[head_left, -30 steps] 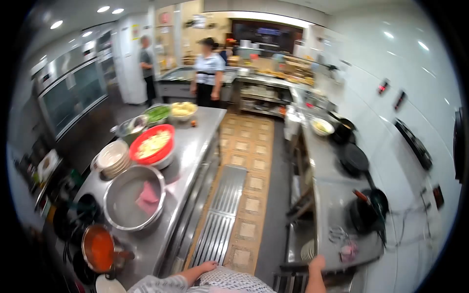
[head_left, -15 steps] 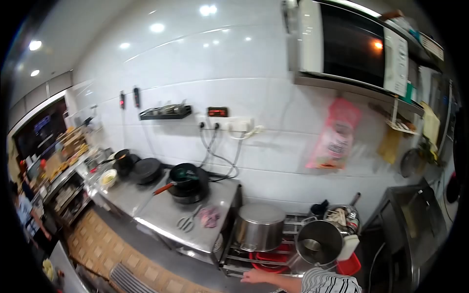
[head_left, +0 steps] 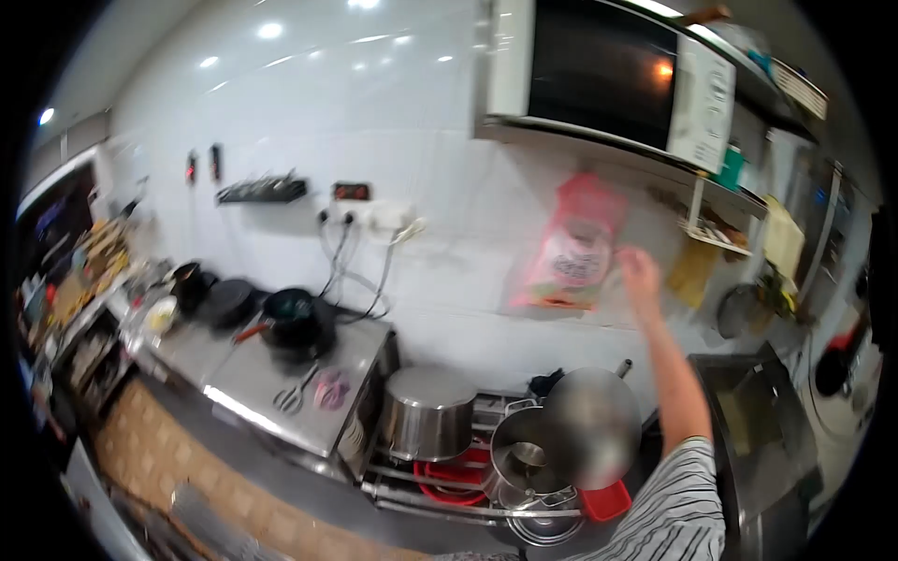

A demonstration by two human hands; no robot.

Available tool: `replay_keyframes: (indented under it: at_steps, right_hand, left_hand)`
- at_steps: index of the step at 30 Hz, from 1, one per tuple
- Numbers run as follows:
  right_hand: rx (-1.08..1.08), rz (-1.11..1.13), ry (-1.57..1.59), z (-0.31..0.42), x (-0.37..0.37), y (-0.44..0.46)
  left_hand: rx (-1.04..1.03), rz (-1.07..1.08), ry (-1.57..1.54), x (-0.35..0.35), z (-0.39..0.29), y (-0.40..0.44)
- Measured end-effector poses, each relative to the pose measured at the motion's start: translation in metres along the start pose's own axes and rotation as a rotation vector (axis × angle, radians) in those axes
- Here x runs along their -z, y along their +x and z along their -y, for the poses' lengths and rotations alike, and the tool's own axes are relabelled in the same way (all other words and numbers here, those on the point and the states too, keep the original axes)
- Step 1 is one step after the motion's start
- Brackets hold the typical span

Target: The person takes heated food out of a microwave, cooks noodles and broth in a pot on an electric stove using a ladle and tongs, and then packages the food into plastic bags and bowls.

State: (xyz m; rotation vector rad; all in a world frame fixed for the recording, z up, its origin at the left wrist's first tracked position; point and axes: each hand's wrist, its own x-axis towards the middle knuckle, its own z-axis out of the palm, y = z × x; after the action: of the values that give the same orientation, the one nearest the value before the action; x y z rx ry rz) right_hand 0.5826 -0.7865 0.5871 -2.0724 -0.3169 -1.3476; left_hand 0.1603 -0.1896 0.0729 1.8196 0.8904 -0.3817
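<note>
My right hand (head_left: 640, 271) is raised on an outstretched arm in a striped sleeve (head_left: 681, 496). It is beside the right edge of a pink plastic bag (head_left: 572, 248) hanging on the tiled wall. Motion smears the fingers, and whether they touch the bag is unclear. My left hand is out of view. Below the arm is a round grey shape (head_left: 571, 397), too blurred to name. Left of it stand an open steel pot (head_left: 505, 435) with a ladle-like piece inside and a large steel pot (head_left: 428, 411), both on a low rack.
A steel counter (head_left: 271, 435) at left bears a dark pan (head_left: 290, 318), scissors (head_left: 289, 400) and a purple cloth (head_left: 331, 389). Overhead, a microwave (head_left: 603, 79) sits on a shelf. A steel sink (head_left: 748, 421) stands at right, and a red basin (head_left: 606, 502) is low down.
My right hand has risen from low beside the rack up to the pink bag. The view has turned right, and the blurred round grey shape now covers items behind the open pot.
</note>
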Motion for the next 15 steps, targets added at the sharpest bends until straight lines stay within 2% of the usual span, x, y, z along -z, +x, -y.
replay_keyframes:
  at_steps: [1,2,4,5,6,8,9,11,12,13,14,15]
  right_hand:
    - [-0.001,0.025,-0.158,-0.008,0.017,0.026]
    - [-0.021,0.075,0.072,0.023,0.037,0.041]
    - [-0.121,0.061,0.051,0.045,0.049,0.067]
    - [-0.085,0.081,0.027,0.047,0.056,0.077]
    - [-0.059,0.113,0.018,0.007,0.061,0.099]
    - [-0.202,0.092,0.158,-0.03,0.07,0.125]
    - [-0.199,0.079,0.215,-0.036,0.075,0.134]
    - [-0.228,0.064,0.152,-0.041,0.08,0.155]
    - [-0.237,0.017,0.12,-0.049,0.086,0.166]
    - [-0.182,-0.005,0.094,-0.026,0.09,0.165]
    - [-0.185,0.027,0.243,-0.014,0.098,0.168]
    - [-0.189,-0.058,-0.186,0.065,0.098,0.153]
  left_hand:
    - [0.02,-0.016,-0.006,-0.003,0.018,-0.01]
    - [0.04,-0.028,-0.009,-0.007,0.034,-0.019]
    - [0.076,-0.039,0.031,-0.015,0.055,-0.036]
    - [0.099,-0.047,0.05,-0.019,0.058,-0.044]
    - [-0.043,-0.056,0.056,-0.028,0.089,-0.022]
    - [0.04,0.023,-0.056,-0.022,0.086,-0.025]
    - [0.034,0.009,-0.026,-0.017,0.091,-0.028]
    - [-0.004,-0.004,0.05,-0.011,0.106,-0.016]
    - [0.094,0.037,0.017,-0.004,0.099,-0.026]
    - [0.194,0.076,-0.011,0.01,0.072,-0.049]
    - [0.165,0.066,-0.027,0.011,0.071,-0.036]
    - [0.117,0.066,-0.038,0.012,0.063,-0.024]
